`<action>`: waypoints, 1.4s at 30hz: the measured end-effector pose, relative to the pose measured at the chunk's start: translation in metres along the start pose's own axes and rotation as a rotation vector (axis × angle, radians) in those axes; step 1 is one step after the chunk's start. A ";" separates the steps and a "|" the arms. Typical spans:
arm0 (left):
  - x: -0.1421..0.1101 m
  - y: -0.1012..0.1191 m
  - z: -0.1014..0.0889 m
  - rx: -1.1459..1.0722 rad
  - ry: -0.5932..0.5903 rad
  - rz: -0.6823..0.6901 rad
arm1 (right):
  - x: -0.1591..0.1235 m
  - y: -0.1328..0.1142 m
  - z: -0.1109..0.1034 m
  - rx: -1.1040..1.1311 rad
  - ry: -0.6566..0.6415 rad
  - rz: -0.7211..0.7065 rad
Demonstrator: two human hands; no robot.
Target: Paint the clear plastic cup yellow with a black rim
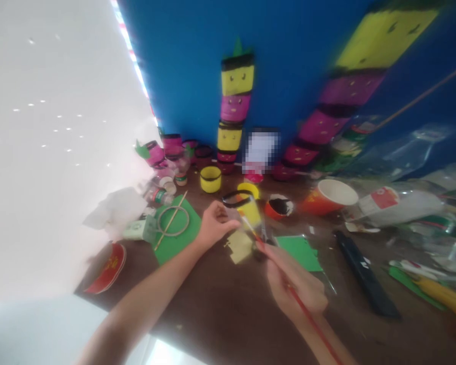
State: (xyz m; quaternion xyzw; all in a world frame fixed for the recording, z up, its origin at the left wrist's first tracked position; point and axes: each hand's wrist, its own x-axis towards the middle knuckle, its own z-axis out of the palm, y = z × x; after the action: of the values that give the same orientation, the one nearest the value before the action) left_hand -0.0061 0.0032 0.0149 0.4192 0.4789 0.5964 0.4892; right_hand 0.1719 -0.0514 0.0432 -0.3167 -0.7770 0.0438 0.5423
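My left hand point(217, 222) is closed, its thumb and fingers gripping a black-rimmed, partly yellow plastic ring point(251, 212) that looks like a section cut from a bottle. Red-handled, the paintbrush point(306, 310) rests in the closed grip of my right hand point(294, 276). Its bristles point up and left, at or close to the yellow side of the ring; motion blur hides whether they touch. Below the ring lies a torn piece of pale yellow paper point(238, 247). Just behind the ring stands a small yellow container point(248, 190).
Against the blue wall stand stacked yellow and pink painted pieces with faces point(233, 107). An orange paper cup point(332, 197), plastic bottles point(406, 205) and a black long object point(365, 276) are on the right. Green paper point(188, 228) lies left, near a red bowl-like piece point(108, 268).
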 end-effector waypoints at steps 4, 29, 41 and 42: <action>0.000 -0.001 0.000 0.000 0.004 -0.001 | 0.001 -0.001 0.001 -0.005 0.028 -0.024; 0.002 -0.001 0.000 0.021 0.073 0.010 | 0.001 0.000 0.000 0.017 -0.027 0.051; 0.004 0.000 -0.001 0.030 0.102 0.040 | 0.002 0.000 -0.003 0.056 -0.039 0.090; 0.004 0.000 -0.001 0.030 0.105 0.038 | 0.002 0.000 -0.004 0.055 -0.036 0.094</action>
State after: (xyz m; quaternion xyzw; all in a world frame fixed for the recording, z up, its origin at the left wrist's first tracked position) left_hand -0.0079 0.0071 0.0147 0.4037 0.5048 0.6194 0.4456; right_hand 0.1749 -0.0511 0.0465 -0.3372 -0.7694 0.0963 0.5338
